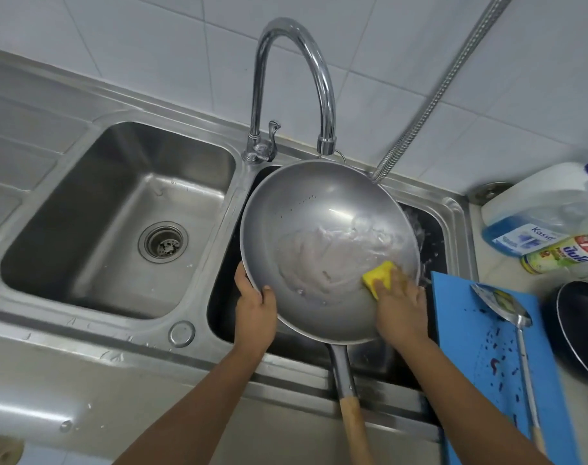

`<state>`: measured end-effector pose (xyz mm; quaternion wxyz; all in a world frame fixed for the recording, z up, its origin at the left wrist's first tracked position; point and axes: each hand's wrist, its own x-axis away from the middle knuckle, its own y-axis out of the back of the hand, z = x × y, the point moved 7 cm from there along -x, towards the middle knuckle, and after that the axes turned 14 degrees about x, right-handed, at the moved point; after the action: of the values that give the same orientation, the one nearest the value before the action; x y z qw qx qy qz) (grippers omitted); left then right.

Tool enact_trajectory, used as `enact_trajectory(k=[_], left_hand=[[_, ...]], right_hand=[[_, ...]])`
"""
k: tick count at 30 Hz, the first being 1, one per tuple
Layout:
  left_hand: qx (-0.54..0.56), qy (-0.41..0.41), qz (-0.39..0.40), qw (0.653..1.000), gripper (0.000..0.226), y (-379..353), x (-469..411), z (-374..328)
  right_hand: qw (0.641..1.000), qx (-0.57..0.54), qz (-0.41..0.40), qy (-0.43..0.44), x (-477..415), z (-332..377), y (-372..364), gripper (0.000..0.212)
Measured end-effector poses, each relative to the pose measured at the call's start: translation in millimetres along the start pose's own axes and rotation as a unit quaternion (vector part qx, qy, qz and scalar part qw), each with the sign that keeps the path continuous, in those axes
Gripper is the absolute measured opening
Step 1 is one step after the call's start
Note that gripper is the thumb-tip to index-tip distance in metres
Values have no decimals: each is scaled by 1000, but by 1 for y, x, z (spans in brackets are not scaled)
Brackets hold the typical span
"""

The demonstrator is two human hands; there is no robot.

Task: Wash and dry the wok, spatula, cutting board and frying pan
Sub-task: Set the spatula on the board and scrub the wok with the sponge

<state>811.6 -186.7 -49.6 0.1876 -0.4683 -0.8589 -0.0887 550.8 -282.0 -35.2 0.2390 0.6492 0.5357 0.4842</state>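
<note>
Now L hand (255, 310) fingers grip wok (319, 223) rim; R hand (401, 307) fingers hold sponge (378, 273) inside.

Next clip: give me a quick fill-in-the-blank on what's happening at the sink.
The left hand grips the wok by its ____.
The right hand holds a ____ sponge against the wok's inside.
The spatula lies on the ____ cutting board.
Missing words: rim; yellow; blue.
</note>
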Motion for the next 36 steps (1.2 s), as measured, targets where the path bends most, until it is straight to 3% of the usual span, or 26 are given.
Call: enact_trajectory(k=[2,4,6,8,12,15,21,24,27,28,31,33,36], left_hand=[[0,-1,0,1000,67,-1,1,-1],[-6,-8,-2,1000,67,-1,2,-3],[-21,-17,-11,1000,66,0,3,-4],[-35,-25,-16,999,67,0,2,-5],[-30,-24,-11,999,67,1,0,-2],[-12,-24,-9,1000,68,-1,0,-3],[-2,-23,-14,1000,66,0,1,-3],[1,-21,-7,1000,66,-2,1,-2],[-19,-25,-11,999,66,-1,0,-3],[-26,-32,-12,999,66,-1,0,-4],[-38,-42,-11,998,65,-1,0,-5],[-31,-35,-13,999,64,0,-1,-4],[-12,-20,-11,1000,64,0,-1,-1]], right_hand=[[999,-27,26,37,15,25,3,59],[983,-125,46,127,30,70,5,50],[954,-229,62,181,32,108,14,49],[942,-263,61,199,11,128,20,53],[971,-154,-13,180,-58,124,24,63],[989,-98,-46,97,-97,87,28,67],[997,-82,-4,-7,-73,43,9,64],[988,-150,43,23,-30,67,1,49],[960,-267,20,86,-9,117,21,22],[944,-313,2,104,-10,133,32,23],[923,-347,-47,161,-39,160,58,54],[936,-296,-81,175,-75,158,66,60],[962,-220,-120,110,-125,123,63,55]])
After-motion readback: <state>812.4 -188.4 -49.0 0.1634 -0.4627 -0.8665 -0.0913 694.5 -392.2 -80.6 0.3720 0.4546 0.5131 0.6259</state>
